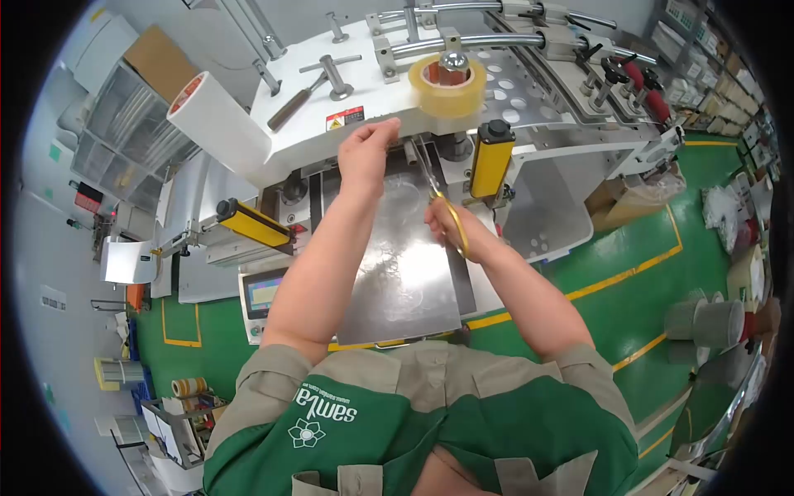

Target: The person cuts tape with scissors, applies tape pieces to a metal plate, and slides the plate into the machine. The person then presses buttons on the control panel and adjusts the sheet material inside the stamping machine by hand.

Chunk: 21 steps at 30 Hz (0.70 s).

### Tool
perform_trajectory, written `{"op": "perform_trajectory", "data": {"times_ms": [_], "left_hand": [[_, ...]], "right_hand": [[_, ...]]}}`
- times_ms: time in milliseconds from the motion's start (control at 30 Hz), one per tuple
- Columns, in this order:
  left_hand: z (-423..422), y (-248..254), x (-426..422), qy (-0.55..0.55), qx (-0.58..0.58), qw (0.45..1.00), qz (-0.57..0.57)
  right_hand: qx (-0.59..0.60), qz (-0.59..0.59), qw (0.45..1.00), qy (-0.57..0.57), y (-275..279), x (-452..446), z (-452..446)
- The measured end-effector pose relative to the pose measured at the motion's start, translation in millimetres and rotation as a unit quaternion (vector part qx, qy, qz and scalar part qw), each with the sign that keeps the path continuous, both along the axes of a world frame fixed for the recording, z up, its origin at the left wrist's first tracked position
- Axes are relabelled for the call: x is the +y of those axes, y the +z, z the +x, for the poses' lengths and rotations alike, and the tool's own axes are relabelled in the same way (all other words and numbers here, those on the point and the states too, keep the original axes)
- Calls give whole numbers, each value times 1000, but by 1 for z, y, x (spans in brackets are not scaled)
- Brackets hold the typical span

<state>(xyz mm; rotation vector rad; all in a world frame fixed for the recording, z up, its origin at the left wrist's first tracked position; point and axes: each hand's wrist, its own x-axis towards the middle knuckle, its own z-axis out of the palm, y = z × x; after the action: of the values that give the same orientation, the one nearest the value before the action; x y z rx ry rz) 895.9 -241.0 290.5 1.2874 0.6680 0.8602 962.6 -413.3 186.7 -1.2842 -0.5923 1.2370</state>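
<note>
My right hand (460, 225) grips a pair of scissors (436, 188) by the gold handles. Their blades point away from me, toward the front edge of the white machine head (285, 149). Closed in a pinch, my left hand (364, 159) is just in front of that same edge, left of the blades; whatever its fingertips hold is too small to make out. Above the scissors, a roll of clear yellowish tape (447, 85) sits around a metal knob on the machine. Below both hands lies a shiny metal plate (401, 285).
Yellow sensor posts (492, 159) flank the plate on both sides. A white roll (217, 116) leans at the left, near a dark-handled tool (291, 109) on the machine top. A touch screen (265, 293) is at lower left, and a clear bin (542, 215) at right.
</note>
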Motion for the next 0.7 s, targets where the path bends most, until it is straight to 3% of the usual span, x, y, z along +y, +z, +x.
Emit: {"op": "perform_trajectory", "data": {"times_ms": [67, 300, 700], "left_hand": [[0, -2, 6, -8, 40, 999, -9], [3, -6, 5, -14, -25, 999, -41], [0, -6, 6, -32, -18, 999, -30]], "right_hand": [[-36, 93, 995, 4, -10, 27, 1], [-26, 181, 983, 12, -12, 70, 12], [-15, 169, 985, -29, 2, 74, 11]]}}
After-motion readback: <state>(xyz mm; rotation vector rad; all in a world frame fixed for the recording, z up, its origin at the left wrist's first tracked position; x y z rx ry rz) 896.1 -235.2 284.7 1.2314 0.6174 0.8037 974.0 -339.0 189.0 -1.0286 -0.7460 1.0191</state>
